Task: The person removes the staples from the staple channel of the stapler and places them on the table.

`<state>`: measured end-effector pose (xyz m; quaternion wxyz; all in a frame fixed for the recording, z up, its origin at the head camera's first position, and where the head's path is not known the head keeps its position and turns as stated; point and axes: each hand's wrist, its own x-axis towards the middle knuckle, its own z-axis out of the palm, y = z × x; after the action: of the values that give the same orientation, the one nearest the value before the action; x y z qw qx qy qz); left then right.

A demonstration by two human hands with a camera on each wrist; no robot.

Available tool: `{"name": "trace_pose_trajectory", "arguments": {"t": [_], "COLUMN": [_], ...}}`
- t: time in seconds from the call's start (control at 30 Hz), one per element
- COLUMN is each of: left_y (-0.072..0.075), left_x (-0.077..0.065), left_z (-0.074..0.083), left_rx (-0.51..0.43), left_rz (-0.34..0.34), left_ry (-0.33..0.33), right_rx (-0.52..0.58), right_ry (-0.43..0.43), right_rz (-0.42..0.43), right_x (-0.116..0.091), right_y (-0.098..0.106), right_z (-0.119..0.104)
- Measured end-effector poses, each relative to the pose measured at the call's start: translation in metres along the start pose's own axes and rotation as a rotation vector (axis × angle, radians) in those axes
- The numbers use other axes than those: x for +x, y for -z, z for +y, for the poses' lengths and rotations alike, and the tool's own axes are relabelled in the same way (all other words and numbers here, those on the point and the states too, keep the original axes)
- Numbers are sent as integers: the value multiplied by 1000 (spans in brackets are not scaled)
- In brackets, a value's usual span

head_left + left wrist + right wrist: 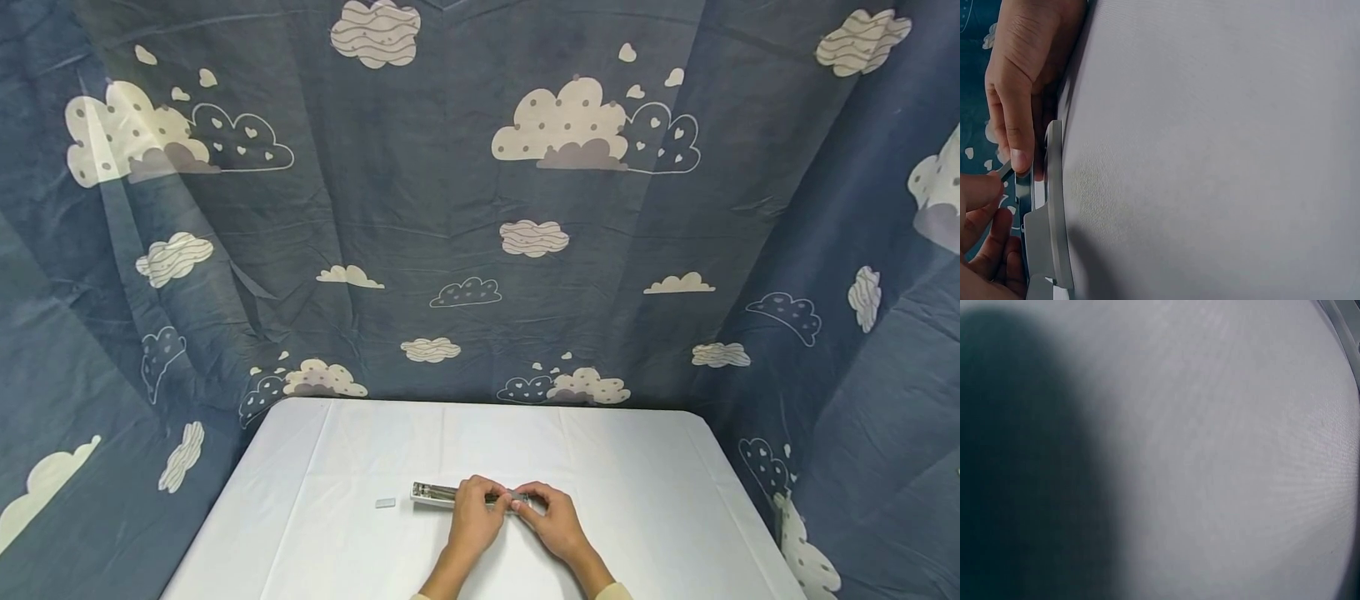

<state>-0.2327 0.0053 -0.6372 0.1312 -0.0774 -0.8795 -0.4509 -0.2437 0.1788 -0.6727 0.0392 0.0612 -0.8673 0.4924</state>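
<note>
A long stapler (433,495) with grey plastic and bare metal lies across the table in front of both hands. My left hand (476,515) reaches over its middle, fingertips pinching one end of a small grey staple strip (1005,169). At the other end of that strip, my right hand (553,520) pinches with thumb and index finger, right by the stapler's right end. In the left wrist view the right thumb (1020,159) points down along the stapler, and the left fingers partly hide the strip. The right wrist view catches just a grey edge in its top right corner.
Another small grey strip (386,502) lies flat on the white table (360,550), left of the stapler. Dark blue curtains (420,192) with cloud prints hang behind the table and along both sides. A dark blurred shape (1016,462) covers the right wrist view's left side.
</note>
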Motion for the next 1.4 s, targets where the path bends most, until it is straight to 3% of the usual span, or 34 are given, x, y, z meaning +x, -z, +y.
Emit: {"name": "trace_pose_trajectory", "arguments": {"t": [0.27,0.63,1.07,1.4], "left_y": [7,13,33,48], "left_x": [2,0,1,0], "left_z": [-2,-4,-3,-5], "left_rx": [-21,-14,-40,-58], "left_rz": [-21,22,123,148], "left_ry": [29,66,65,88], "right_rx": [-23,-6,-1,1], "right_ry": [2,-3,7,-15], "right_rz": [10,4,12,28], "right_x": [2,0,1,0], "right_y": [0,1,-2,0], "right_z": [-1,-2,1,-3]}}
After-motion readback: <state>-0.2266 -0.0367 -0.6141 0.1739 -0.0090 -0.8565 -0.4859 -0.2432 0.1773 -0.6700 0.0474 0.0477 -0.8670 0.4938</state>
